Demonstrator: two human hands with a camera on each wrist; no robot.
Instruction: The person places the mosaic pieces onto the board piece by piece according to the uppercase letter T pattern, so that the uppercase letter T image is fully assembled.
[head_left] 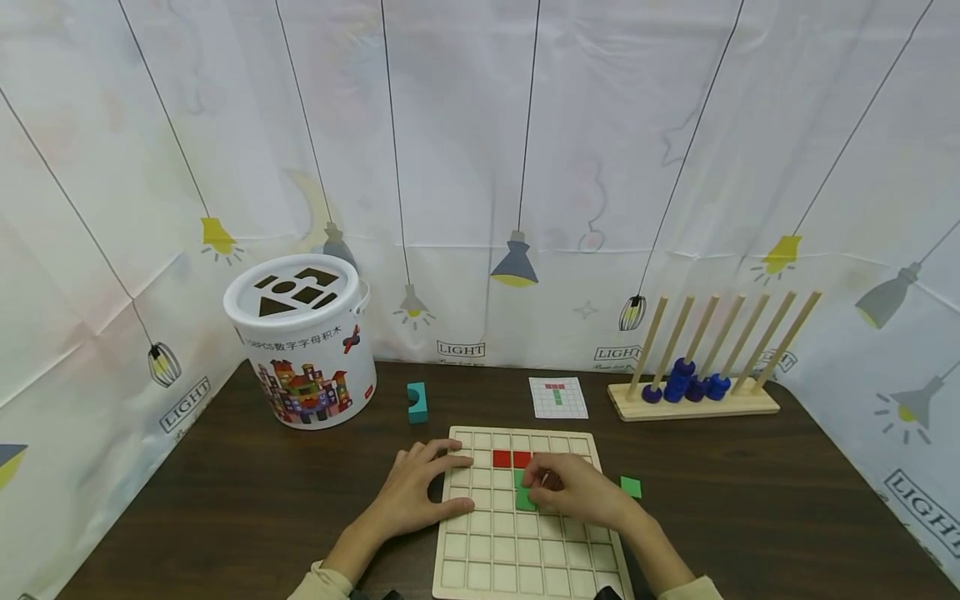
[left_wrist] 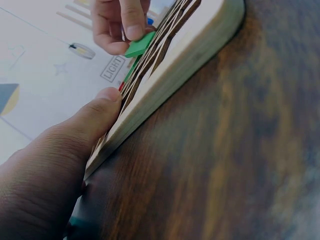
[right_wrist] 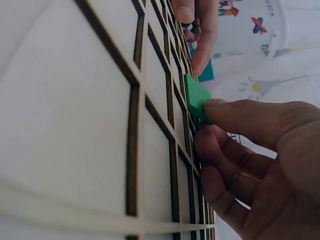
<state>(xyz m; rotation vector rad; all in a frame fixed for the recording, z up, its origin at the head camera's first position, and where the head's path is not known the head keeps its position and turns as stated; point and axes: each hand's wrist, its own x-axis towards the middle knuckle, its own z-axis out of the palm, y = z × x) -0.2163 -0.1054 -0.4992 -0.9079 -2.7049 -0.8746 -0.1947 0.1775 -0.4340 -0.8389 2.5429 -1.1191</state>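
A wooden grid board (head_left: pixel 495 550) lies on the dark table. Its left edge is steadied by my left hand (head_left: pixel 411 492), fingers and thumb spread along the rim; the thumb rests on the edge in the left wrist view. Over the grid, my right hand (head_left: pixel 573 492) pinches a green square tile (right_wrist: pixel 196 97) between thumb and fingers, tilted above the cells. Two red tiles (head_left: pixel 501 459) sit side by side in an upper row. Below the right-hand one, another green tile (head_left: pixel 518 478) is partly covered by my right fingers. One loose green tile (head_left: pixel 631 487) lies right of the board.
Behind the board lies a card (head_left: pixel 558 398) printed with red and green squares on a grid. A teal arched block (head_left: pixel 417 403) and a white lidded bucket (head_left: pixel 307 350) stand back left. A peg rack (head_left: pixel 693 404) with blue and purple beads stands back right.
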